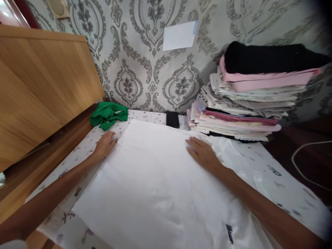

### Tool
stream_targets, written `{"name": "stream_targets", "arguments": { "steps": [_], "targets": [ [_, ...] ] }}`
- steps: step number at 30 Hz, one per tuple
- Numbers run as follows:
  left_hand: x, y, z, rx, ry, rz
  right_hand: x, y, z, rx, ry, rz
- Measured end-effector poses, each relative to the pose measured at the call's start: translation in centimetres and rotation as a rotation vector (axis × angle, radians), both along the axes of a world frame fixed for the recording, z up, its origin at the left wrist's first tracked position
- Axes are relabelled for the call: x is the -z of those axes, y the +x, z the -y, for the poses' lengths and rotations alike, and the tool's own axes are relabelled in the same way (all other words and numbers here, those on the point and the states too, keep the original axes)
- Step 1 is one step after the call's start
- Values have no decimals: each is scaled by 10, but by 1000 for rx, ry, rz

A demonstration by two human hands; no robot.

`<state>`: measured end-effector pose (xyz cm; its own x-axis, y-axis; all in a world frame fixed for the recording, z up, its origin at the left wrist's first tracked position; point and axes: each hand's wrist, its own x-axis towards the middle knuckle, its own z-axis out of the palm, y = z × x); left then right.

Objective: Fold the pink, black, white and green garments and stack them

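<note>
A white garment [155, 173] lies spread out over a patterned sheet, with small dark lettering [229, 233] near its lower right. At its left edge, close to the upper corner, is my left hand [105, 144], palm down with thumb and fingers apart. My right hand [203, 152] rests flat on the upper right part of the cloth, fingers stretched out. To the right of that hand the fabric is rumpled and looks thin. Neither hand grips the cloth. My right forearm passes over part of the garment's right side.
A tall stack of folded clothes [246, 103] stands against the wall at back right. A crumpled green cloth [109, 114] and a black flat object [172, 119] lie along the back. Wooden furniture [46, 90] borders the left; a white cable [298, 152] curves at right.
</note>
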<state>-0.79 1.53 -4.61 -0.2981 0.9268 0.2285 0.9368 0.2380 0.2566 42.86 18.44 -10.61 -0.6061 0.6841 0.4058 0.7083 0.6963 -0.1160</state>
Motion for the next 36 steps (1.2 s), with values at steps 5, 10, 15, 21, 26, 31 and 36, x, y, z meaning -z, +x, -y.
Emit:
{"name": "stream_targets", "arguments": {
  "steps": [5, 10, 15, 21, 26, 31, 36],
  "targets": [
    [-11, 20, 0, -62, -92, 32, -1, -2, 0, -24, 14, 13],
    [-12, 21, -6, -79, -157, 79, -1, -1, 1, -31, 36, 4],
    [-13, 14, -6, -121, -146, 117, -14, -6, 11, 6, 82, 33],
    [-19, 12, -7, -131, -189, 102, -50, -109, 51, -200, -49, 57],
    [-23, 14, -4, -113, -224, 55, -61, -234, 81, -448, -257, 121],
    [-20, 7, 18, 94, -94, 6, -51, -289, 86, -445, -289, 142],
    [-31, 12, 63, 562, -131, -41, -45, -293, 86, -447, -325, 150]
  ]
}}
